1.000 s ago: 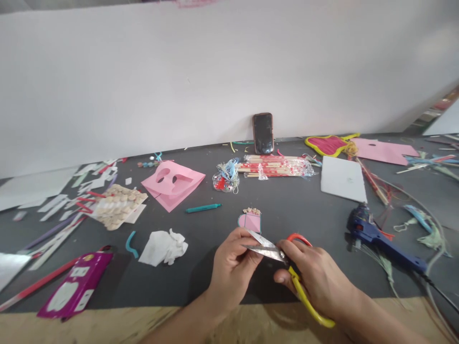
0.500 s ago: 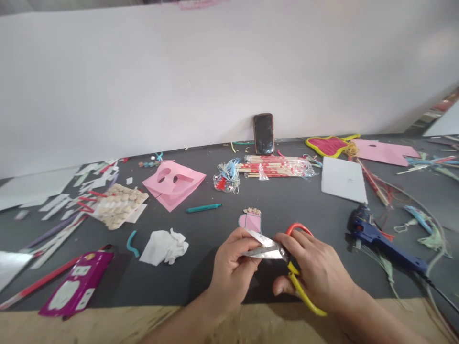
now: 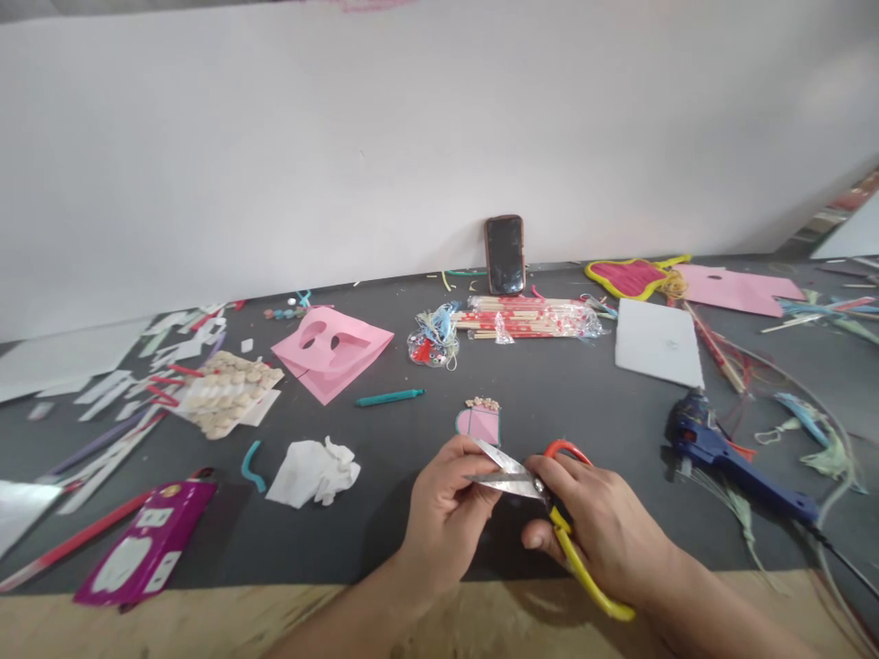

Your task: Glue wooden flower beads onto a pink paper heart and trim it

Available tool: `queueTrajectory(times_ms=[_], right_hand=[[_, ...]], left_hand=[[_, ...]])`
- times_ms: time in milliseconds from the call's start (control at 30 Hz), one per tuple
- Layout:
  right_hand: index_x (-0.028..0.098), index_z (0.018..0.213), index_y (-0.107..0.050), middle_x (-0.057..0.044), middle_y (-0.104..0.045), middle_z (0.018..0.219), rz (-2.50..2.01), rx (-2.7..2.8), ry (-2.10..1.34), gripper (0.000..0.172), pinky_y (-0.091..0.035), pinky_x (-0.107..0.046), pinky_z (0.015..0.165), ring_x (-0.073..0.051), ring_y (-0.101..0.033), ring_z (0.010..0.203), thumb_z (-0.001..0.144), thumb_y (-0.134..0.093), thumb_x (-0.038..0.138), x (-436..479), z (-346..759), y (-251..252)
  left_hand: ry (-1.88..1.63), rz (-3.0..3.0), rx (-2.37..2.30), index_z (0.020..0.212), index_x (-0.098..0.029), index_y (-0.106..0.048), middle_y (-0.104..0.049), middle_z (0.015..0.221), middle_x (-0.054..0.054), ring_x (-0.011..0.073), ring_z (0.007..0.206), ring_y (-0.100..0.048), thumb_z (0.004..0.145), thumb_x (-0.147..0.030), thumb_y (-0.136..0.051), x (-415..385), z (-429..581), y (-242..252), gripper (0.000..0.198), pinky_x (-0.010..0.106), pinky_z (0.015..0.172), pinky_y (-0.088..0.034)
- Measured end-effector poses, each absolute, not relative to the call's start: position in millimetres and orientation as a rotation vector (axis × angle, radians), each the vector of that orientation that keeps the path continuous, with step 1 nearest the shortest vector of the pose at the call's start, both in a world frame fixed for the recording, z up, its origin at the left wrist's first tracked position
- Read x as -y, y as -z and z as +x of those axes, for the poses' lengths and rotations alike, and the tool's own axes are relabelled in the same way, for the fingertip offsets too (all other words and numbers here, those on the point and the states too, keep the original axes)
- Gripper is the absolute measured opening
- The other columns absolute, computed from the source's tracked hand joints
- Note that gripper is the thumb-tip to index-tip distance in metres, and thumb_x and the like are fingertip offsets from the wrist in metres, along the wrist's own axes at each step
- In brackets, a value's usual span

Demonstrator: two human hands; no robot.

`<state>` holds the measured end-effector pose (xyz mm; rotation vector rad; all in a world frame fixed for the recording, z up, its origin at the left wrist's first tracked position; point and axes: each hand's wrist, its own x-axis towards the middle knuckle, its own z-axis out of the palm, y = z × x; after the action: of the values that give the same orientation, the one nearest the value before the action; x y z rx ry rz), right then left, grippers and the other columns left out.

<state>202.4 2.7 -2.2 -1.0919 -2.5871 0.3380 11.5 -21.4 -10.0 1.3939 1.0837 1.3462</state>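
My right hand is closed around scissors with one red and one yellow handle, the blades parted and pointing left. The blade tips reach the fingers of my left hand. That hand is pinched, thumb against fingers; whatever sits in the pinch is hidden by fingers and blades. Just beyond the blades lies a small pink paper piece with a dark outline. At its far edge is a little heap of beige bits.
A teal pen, crumpled tissue and pink cut paper lie left. To the right are a blue glue gun with a cord and a white board. A phone leans behind wrapped sticks.
The scissors have turned slightly: the yellow handle's end is lower and farther right, and the blade tips look a little closer together. My left hand has hardly moved.
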Motion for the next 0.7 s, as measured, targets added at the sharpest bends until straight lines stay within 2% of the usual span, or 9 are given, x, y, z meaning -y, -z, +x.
queueTrajectory(times_ms=[167, 333, 467, 567, 700], right_hand=[[0.018, 0.1, -0.052, -0.005, -0.062, 0.073, -1.115, 2.601, -0.392, 0.043, -0.042, -0.029, 0.053, -0.02, -0.059, 0.06, 0.094, -0.033, 0.056, 0.4, 202.4, 0.4], [0.02, 0.09, -0.05, -0.003, -0.061, 0.068, -1.155, 2.602, -0.375, 0.037, -0.038, -0.027, 0.049, -0.018, -0.057, 0.056, 0.095, -0.034, 0.053, 2.1, 201.7, -3.4], [0.02, 0.089, -0.05, -0.003, -0.061, 0.067, -1.174, 2.596, -0.301, 0.039, -0.037, -0.027, 0.048, -0.018, -0.058, 0.054, 0.094, -0.034, 0.055, 0.2, 202.1, -3.8], [0.019, 0.096, -0.053, -0.004, -0.063, 0.07, -1.165, 2.573, -0.254, 0.043, -0.039, -0.027, 0.049, -0.019, -0.059, 0.056, 0.093, -0.035, 0.058, -3.4, 203.0, -2.3], [0.017, 0.101, -0.055, -0.005, -0.062, 0.072, -1.139, 2.555, -0.268, 0.051, -0.041, -0.027, 0.051, -0.019, -0.06, 0.059, 0.088, -0.041, 0.064, -6.5, 203.1, -2.2]], left_hand=[[-1.356, 1.403, -1.088, 0.076, -0.017, -0.069, -0.056, 0.08, 0.004, 0.0103, 0.062, -0.053, 0.086, -0.024, -0.058, 22.1, 11.3, 8.3, 0.016, 0.019, 0.049, -0.043], [-1.35, 1.447, -1.131, 0.073, -0.017, -0.068, -0.058, 0.08, 0.005, 0.0144, 0.072, -0.058, 0.087, -0.023, -0.058, 21.9, 11.6, 5.3, 0.018, 0.023, 0.059, -0.047], [-1.368, 1.463, -1.141, 0.076, -0.016, -0.067, -0.058, 0.082, 0.005, 0.015, 0.076, -0.059, 0.087, -0.022, -0.058, 22.0, 12.2, 5.3, 0.015, 0.024, 0.065, -0.048], [-1.372, 1.406, -1.141, 0.081, -0.017, -0.064, -0.057, 0.085, 0.004, 0.0132, 0.072, -0.058, 0.085, -0.022, -0.06, 20.8, 11.4, 6.0, 0.008, 0.021, 0.059, -0.047], [-1.371, 1.367, -1.127, 0.081, -0.018, -0.063, -0.056, 0.085, 0.002, 0.0092, 0.062, -0.054, 0.086, -0.022, -0.06, 20.0, 9.8, 7.1, 0.007, 0.018, 0.052, -0.046]])
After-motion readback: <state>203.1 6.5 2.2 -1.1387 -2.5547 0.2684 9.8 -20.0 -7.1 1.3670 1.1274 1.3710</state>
